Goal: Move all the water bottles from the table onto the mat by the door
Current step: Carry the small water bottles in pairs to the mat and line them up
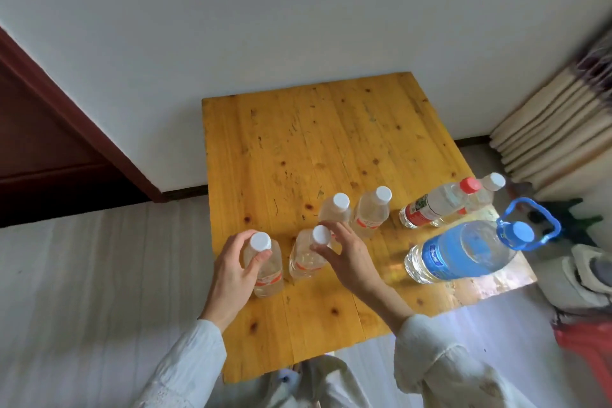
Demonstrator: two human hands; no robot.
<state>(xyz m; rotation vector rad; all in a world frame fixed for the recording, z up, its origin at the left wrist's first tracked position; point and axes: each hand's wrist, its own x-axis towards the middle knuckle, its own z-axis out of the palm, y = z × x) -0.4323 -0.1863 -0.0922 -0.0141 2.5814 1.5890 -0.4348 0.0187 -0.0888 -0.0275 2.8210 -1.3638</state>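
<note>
Several clear water bottles stand on a yellow wooden table [298, 129]. My left hand [231, 272] grips the neck of the nearest white-capped bottle [266, 272] at the table's left edge. My right hand [347, 257] curls its fingers round the neck of a second white-capped bottle [304, 258] beside it. Behind these stand two more small bottles [336, 212] [372, 212]. At the right stand a red-capped bottle [437, 202], another white-capped bottle [485, 190] behind it, and a big blue-handled jug [463, 250].
A dark red door [39, 142] stands at the left in the white wall. Folded cream bedding [556, 129] is stacked at the right. Shoes [589, 272] and a red thing [586, 344] lie on the floor to the right of the table. No mat is in view.
</note>
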